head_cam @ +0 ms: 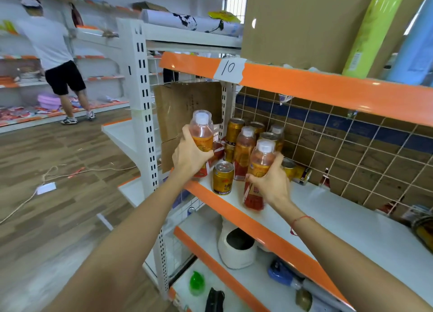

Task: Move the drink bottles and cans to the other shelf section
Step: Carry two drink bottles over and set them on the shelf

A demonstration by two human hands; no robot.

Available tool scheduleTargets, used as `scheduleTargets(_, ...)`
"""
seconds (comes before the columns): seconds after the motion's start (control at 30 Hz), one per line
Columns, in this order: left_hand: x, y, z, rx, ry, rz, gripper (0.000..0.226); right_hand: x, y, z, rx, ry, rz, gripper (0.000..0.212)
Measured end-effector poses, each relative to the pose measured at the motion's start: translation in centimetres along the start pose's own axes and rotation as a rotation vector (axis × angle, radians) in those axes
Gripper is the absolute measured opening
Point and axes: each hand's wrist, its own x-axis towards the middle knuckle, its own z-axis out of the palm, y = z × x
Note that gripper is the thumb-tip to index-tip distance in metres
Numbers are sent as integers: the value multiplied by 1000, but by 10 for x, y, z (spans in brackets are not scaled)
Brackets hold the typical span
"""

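Now, with our left hand (191, 155) wrapped round one bottle (201, 133) lifted at the shelf (351, 220) end and our right hand (269, 180) gripping another (260, 168) among the cans (222, 176), we should lift straight up to avoid toppling neighbours.

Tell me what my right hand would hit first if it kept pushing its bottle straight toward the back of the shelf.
Probably the upright bottle just behind the one your right hand grips, with gold cans clustered beyond it. Depth is unclear, so it may graze the tipped can instead.
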Motion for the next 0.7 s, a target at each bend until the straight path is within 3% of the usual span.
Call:
scheduleTargets(0.27, -48, -9, -10, -56, -46, -40, 91, -42, 5, -21, -10, -14, -73, 87)
scheduleTargets(0.5, -97, 7, -1, -128, -195, 34, 88, -92, 21, -62, -40, 99, 41, 79)
scheduleTargets(0.7, -150, 43, 0, -194, -363, 156, 92, -154, 37, -108, -71, 208, 187, 84)
